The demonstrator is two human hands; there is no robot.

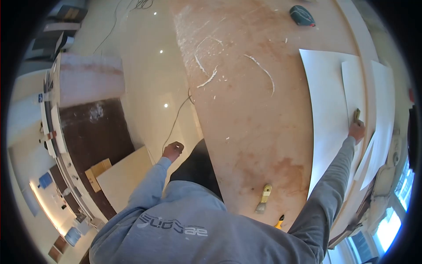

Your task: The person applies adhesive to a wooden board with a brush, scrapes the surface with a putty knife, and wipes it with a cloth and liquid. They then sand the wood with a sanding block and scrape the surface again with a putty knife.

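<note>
At the right side, my right hand (pixel 357 131) is closed around a small yellowish-handled tool (pixel 357 115) over the white sheets (pixel 327 97) on the table. My left hand (pixel 173 151) hangs beyond the table's left edge, above the floor, with its fingers curled; a small pale spot shows at them, too small to name. A putty knife with a yellow handle (pixel 266 192) lies on the brownish table (pixel 246 132) near my body. Close to it is a yellow and black tool (pixel 280 222), partly hidden by my sweater.
A dark green tool (pixel 302 16) lies at the table's far end. White curled strips (pixel 263 72) are scattered on the surface. On the left, a cable (pixel 176 119) runs over the shiny floor (pixel 154 79), beside boards (pixel 127 176) and a dark brown panel (pixel 96 130).
</note>
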